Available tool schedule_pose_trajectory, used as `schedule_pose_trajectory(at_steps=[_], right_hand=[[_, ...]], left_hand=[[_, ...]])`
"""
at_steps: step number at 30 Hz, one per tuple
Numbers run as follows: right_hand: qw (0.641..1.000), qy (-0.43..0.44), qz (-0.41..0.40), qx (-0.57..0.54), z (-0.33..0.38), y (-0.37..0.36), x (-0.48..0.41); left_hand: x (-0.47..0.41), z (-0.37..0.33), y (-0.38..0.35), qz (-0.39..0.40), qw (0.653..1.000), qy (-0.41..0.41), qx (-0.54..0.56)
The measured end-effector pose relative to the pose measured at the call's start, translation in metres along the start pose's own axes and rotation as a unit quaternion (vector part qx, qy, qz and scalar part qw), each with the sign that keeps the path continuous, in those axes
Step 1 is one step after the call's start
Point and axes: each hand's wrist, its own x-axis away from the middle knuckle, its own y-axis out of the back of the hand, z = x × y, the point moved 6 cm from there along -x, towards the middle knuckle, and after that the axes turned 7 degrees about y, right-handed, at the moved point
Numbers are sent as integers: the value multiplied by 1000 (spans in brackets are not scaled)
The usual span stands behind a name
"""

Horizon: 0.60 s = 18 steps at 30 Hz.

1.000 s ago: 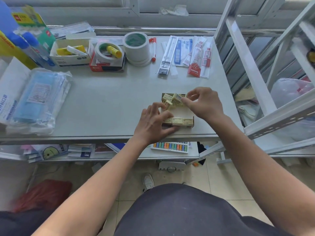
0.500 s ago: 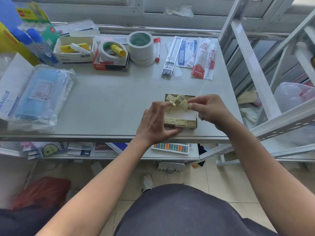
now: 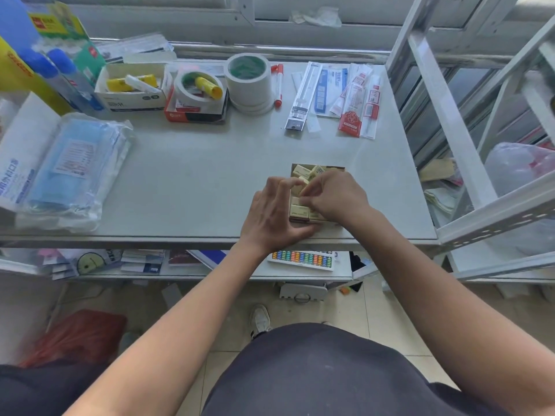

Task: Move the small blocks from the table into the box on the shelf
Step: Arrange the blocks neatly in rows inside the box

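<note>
Progress looks late: cream small blocks (image 3: 301, 171) already fill much of the box (image 3: 333, 167), which sits near the front edge of the grey shelf (image 3: 195, 181), and none shows loose outside it. The left hand (image 3: 270, 211) clasps the box's left side, thumb along its front. The right hand (image 3: 336, 196), fingers curled, pinches blocks directly over the box, apparently seating them.
</note>
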Motion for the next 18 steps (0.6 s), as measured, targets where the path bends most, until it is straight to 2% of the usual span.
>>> schedule_pose_trajectory(at_steps=[2,7,14,18], right_hand=[[1000,-1,-3,-14,1,2,0],[995,3,-84,-58,1,16,3],[991,26,-128,-27,10,9,3],[981,27,-157,-110,8,17,12]], left_hand=[[0,0,-1,0,1000,4,-4],[-1,2,0,-4,1000,10,-9],[1,2,1,-20,1000,18,5],[0,3,0,-13,1000,26,8]])
